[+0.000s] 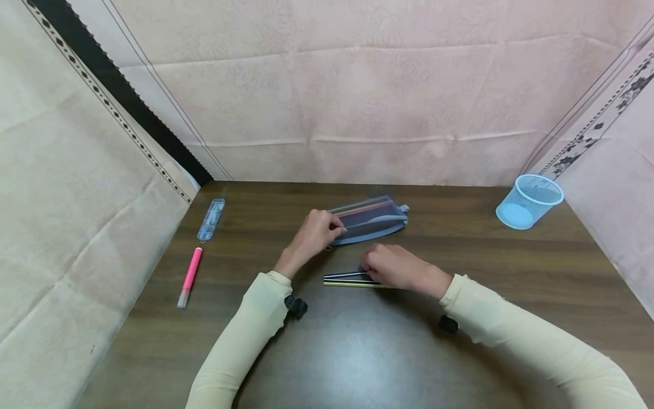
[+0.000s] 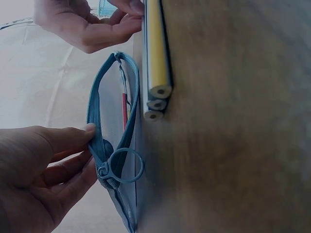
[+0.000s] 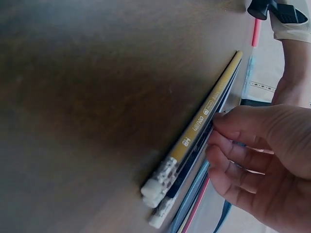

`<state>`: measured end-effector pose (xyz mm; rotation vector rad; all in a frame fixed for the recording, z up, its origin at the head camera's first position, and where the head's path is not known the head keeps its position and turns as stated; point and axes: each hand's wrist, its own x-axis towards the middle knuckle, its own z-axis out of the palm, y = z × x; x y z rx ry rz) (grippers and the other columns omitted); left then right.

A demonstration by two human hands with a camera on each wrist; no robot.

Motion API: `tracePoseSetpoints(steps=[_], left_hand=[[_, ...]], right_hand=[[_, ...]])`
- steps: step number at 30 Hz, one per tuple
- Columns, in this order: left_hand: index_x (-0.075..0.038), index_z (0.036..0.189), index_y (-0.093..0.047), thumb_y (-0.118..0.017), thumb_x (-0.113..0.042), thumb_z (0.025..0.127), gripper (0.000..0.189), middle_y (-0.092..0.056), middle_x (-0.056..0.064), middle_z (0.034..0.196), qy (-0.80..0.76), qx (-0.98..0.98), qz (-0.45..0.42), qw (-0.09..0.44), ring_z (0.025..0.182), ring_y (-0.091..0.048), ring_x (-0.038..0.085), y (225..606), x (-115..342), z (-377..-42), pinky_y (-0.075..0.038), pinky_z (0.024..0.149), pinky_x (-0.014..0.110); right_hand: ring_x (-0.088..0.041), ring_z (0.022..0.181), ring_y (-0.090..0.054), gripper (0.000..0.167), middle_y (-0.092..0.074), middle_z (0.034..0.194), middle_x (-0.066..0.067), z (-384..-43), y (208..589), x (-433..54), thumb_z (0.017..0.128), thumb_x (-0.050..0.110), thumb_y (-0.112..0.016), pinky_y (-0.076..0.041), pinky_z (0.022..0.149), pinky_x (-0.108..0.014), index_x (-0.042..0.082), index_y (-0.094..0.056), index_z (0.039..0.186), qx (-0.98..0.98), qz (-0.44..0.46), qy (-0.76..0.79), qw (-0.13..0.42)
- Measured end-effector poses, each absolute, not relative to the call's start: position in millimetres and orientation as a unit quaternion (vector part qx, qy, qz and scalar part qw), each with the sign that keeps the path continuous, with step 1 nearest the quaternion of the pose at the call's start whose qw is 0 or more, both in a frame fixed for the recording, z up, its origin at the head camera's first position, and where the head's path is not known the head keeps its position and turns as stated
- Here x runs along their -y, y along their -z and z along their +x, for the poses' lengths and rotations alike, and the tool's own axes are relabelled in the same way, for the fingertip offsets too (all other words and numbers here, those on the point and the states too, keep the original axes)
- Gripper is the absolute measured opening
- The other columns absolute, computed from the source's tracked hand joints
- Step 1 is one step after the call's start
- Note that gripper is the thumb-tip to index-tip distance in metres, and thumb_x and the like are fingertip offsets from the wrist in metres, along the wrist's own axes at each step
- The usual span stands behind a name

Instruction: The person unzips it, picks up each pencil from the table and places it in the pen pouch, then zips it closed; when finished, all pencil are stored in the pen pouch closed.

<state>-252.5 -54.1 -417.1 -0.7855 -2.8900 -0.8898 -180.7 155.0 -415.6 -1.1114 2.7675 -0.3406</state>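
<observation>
My left hand (image 1: 318, 232) pinches the rim of a blue zippered pencil case (image 1: 370, 227) between thumb and fingers. In the left wrist view the case's mouth gapes, with a ring pull (image 2: 126, 165) hanging at its near end and long thin items inside. Right in front of the case, a yellow HB pencil (image 3: 198, 125) and two dark pencils (image 2: 153, 115) lie side by side on the table, white erasers toward the right. My right hand (image 1: 392, 266) pinches a dark pencil around its middle, thumb tip against its side; the other fingers curl loosely behind.
A pink marker (image 1: 190, 276) with a clear end lies at the left, below a clear blue oblong item (image 1: 211, 219). A light blue cup (image 1: 529, 201) stands at the back right. Pale cloth (image 1: 357, 102) hangs behind the wooden table (image 1: 347, 352).
</observation>
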Motion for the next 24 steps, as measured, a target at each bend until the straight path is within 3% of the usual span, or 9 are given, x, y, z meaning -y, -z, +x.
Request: tracePoseSetpoints(steps=[8,14,20,24], left_hand=[[-0.01,0.097,-0.082,-0.073,-0.018,0.094,0.012,-0.078,0.005,0.095,0.284,0.925,-0.253,0.012,0.072,-0.062,0.012,418,54,-253,-0.055,0.067,0.024],[-0.01,0.097,-0.082,-0.073,-0.017,0.094,0.012,-0.078,0.005,0.094,0.283,0.925,-0.255,0.011,0.072,-0.062,0.011,418,53,-254,-0.054,0.067,0.024],[-0.01,0.095,-0.082,-0.074,-0.017,0.093,0.011,-0.078,0.004,0.093,0.282,0.923,-0.261,0.018,0.075,-0.064,0.01,419,54,-255,-0.056,0.069,0.026],[-0.011,0.095,-0.082,-0.073,-0.017,0.093,0.011,-0.078,0.004,0.093,0.282,0.922,-0.265,0.02,0.074,-0.064,0.01,419,55,-256,-0.054,0.067,0.025]], right_hand=[[-0.013,0.073,-0.058,0.009,-0.064,0.082,0.001,-182,417,-150,0.09,0.01,-0.073,-0.048,0.06,-0.029,0.015,-0.069,0.082,-0.923,-0.375,0.081,0.041],[-0.017,0.081,-0.063,0.003,-0.067,0.09,-0.003,-184,416,-150,0.093,0.011,-0.069,-0.055,0.069,-0.034,0.01,-0.072,0.094,-0.919,-0.387,0.064,0.041],[-0.011,0.077,-0.058,0.003,-0.064,0.087,0.0,-185,407,-154,0.091,0.011,-0.072,-0.052,0.067,-0.027,0.012,-0.069,0.091,-0.901,-0.428,0.065,0.031],[-0.011,0.082,-0.056,0.008,-0.064,0.091,0.0,-185,399,-158,0.092,0.01,-0.072,-0.052,0.072,-0.027,0.011,-0.069,0.099,-0.892,-0.442,0.085,0.042]])
